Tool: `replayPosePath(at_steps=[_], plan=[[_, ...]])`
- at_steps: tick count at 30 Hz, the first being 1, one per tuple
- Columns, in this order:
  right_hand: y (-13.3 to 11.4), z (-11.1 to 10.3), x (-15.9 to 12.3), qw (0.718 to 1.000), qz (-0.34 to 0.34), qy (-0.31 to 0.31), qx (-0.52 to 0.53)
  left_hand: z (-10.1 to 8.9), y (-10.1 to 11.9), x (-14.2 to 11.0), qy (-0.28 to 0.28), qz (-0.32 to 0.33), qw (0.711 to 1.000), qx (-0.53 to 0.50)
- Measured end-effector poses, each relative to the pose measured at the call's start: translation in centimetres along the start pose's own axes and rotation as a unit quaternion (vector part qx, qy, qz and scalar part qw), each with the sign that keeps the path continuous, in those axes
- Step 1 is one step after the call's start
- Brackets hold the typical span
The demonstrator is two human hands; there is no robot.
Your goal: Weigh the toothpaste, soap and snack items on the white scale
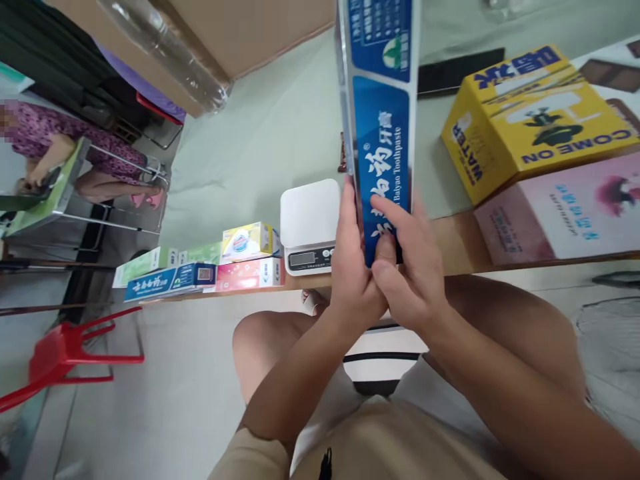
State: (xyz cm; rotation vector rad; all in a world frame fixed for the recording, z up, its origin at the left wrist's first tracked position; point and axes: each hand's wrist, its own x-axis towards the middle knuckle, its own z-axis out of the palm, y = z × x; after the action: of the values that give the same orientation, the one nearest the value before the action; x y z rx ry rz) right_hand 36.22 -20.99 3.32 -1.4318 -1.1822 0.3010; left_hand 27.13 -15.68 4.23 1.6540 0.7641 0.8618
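Note:
A long blue toothpaste box (381, 113) stands upright in front of me, held at its lower end by both hands. My left hand (353, 267) wraps its left edge, fingers closed round it. My right hand (413, 267) grips the lower right corner, thumb pressed on the box's bottom end. Just left of the hands, a small white kitchen scale (309, 223) with a dark display sits on the table's front edge.
Several toothpaste boxes (200, 267) lie stacked at the table's left front. A yellow carton (530, 113) and a pink box (560, 213) stand at the right. A brown cardboard box (240, 33) is at the back. A red stool (65, 353) and a seated person (60, 153) are at the left.

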Motion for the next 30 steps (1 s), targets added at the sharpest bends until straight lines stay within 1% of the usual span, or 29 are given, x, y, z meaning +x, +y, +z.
replayPosePath(at_steps=[2, 4, 6, 9, 12, 14, 15, 17, 18, 21, 23, 25, 26, 28, 30], plan=[[0.1, 1.6, 0.3, 0.998, -0.005, -0.055, 0.019, -2.2, -0.3, -0.6, 0.0, 0.012, 1.0, -0.025], [0.3, 3.5, 0.1, 0.993, 0.018, -0.113, 0.037, -4.1, -1.1, -1.3, 0.006, -0.019, 0.999, -0.043], [0.6, 5.2, -0.5, 0.986, 0.043, -0.153, 0.049, -5.5, -2.2, -1.9, 0.022, -0.059, 0.996, -0.064], [0.9, 6.5, -1.3, 0.982, 0.065, -0.171, 0.035, -6.2, -3.5, -2.6, 0.056, -0.104, 0.989, -0.092], [0.9, 6.5, -1.2, 0.983, 0.062, -0.17, -0.015, -6.3, -4.0, -2.7, 0.065, -0.128, 0.985, -0.098], [0.6, 5.9, -0.7, 0.986, 0.041, -0.153, -0.05, -6.5, -4.1, -2.7, 0.094, -0.094, 0.988, -0.079], [0.5, 5.6, -0.5, 0.987, 0.029, -0.144, -0.064, -6.8, -4.1, -2.6, 0.121, -0.061, 0.989, -0.063], [0.2, 4.9, 0.0, 0.988, 0.018, -0.128, -0.089, -7.4, -4.4, -2.2, 0.181, 0.025, 0.982, -0.035], [0.1, 4.7, 0.1, 0.987, 0.021, -0.123, -0.101, -7.8, -4.6, -2.0, 0.207, 0.071, 0.975, -0.03], [-0.1, 4.7, 0.3, 0.983, 0.045, -0.121, -0.129, -9.3, -4.6, -1.0, 0.255, 0.203, 0.945, -0.022], [-0.3, 5.3, 0.4, 0.979, 0.071, -0.134, -0.136, -10.5, -4.1, -0.4, 0.281, 0.267, 0.922, -0.001], [-0.7, 6.1, 0.7, 0.971, 0.104, -0.156, -0.147, -11.9, -3.3, -0.1, 0.31, 0.298, 0.903, 0.018], [-1.0, 6.5, 0.9, 0.965, 0.12, -0.165, -0.162, -12.7, -2.8, -0.1, 0.327, 0.3, 0.896, 0.02], [-1.6, 7.3, 1.5, 0.951, 0.142, -0.175, -0.213, -14.3, -1.9, -0.4, 0.355, 0.288, 0.889, 0.009], [-1.9, 7.9, 2.2, 0.932, 0.152, -0.181, -0.274, -16.2, -1.3, -0.9, 0.389, 0.282, 0.877, -0.016]])
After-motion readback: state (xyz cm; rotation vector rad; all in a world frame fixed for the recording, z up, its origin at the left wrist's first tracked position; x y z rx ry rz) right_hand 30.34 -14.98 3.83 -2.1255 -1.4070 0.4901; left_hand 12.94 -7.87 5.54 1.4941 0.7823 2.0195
